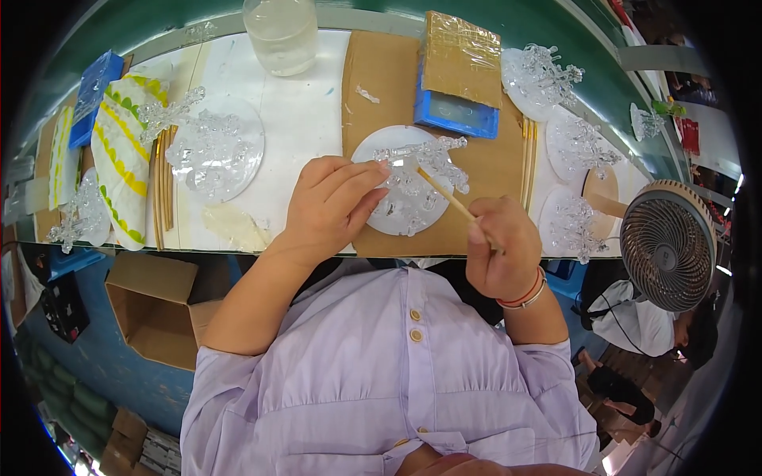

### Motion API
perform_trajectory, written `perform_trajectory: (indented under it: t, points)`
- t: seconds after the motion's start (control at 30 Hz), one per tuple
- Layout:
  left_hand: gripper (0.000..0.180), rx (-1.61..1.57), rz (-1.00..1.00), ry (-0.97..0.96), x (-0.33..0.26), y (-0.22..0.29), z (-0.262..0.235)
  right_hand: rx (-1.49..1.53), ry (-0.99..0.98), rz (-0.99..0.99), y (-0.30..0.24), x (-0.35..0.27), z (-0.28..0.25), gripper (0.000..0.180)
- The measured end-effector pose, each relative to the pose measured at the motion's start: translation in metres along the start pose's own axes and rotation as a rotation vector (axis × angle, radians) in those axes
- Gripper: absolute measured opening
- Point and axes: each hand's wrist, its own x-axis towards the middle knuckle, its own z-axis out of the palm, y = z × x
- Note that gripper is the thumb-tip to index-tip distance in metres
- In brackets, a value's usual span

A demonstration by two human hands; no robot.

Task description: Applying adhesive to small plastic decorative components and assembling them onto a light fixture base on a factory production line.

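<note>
My right hand [504, 242] is closed around a thin wooden stick [451, 197] that slants up to the left. Its tip meets, or nearly meets, a clear plastic piece [405, 159]. The near end of that piece is pinched between the fingertips of my left hand [337, 198]. Beneath both hands' work lies a round white disc [373, 147] bearing several clear, knobbly plastic pieces [401, 202]. Brown cardboard [377, 79] lies under the disc. Whether the stick carries anything at its tip is too small to tell.
A blue box [456, 119] with a taped cardboard piece [460, 59] stands behind the disc. More loaded discs [218, 151] lie left and right, beside wooden sticks [527, 163]. A clear jar [282, 36] stands at the back, a fan [667, 246] at right, a patterned cloth [123, 159] at left.
</note>
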Motion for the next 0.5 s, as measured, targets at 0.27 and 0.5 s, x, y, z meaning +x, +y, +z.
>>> perform_trajectory:
  t: [0.27, 0.5]
  points:
    - [0.036, 0.014, 0.000, 0.009, -0.001, 0.000, 0.001, 0.013, 0.076, 0.233, 0.007, 0.000, -0.013, 0.008]
    - [0.035, 0.019, 0.008, 0.013, 0.000, 0.000, 0.002, -0.111, 0.070, 0.180, 0.003, 0.014, -0.016, 0.011]
